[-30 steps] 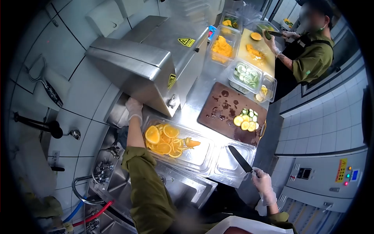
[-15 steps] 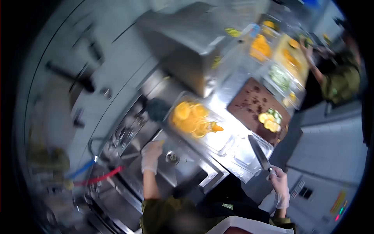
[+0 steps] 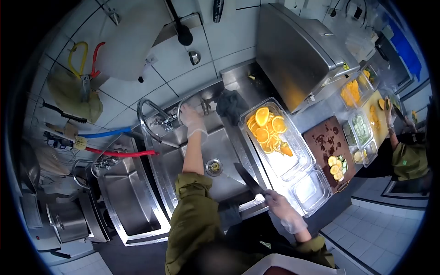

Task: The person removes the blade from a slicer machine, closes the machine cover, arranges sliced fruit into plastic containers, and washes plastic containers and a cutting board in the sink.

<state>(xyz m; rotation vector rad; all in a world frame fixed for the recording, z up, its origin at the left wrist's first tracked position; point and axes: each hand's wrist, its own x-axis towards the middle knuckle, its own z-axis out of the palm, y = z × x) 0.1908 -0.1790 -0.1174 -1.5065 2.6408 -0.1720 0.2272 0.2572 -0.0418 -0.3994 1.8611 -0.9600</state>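
Observation:
My gloved left hand (image 3: 192, 120) reaches to the back of the sink (image 3: 220, 146), its fingers closed around the curved metal faucet (image 3: 179, 110) there; the fingertips are partly hidden. A long knife (image 3: 251, 183) is gripped in my gloved right hand (image 3: 284, 210), its blade pointing away from me over the sink's right side. Between the sink and the cutting board stands a clear container (image 3: 293, 158) with orange slices (image 3: 263, 130) in it. Some pale scraps lie in the drain (image 3: 214, 167).
A brown cutting board (image 3: 321, 135) carries lemon and cucumber slices. Nearer me is a clear container (image 3: 311, 190). A dark cloth (image 3: 230, 104) lies behind the sink. A co-worker's hand (image 3: 388, 112) is at a yellow board (image 3: 375, 114). Another faucet (image 3: 149, 110) and basin (image 3: 133, 197) are left.
My left hand has moved forward from over the sink to the faucet at its back. My right hand has brought the knife left, toward the sink. The camera view has turned left.

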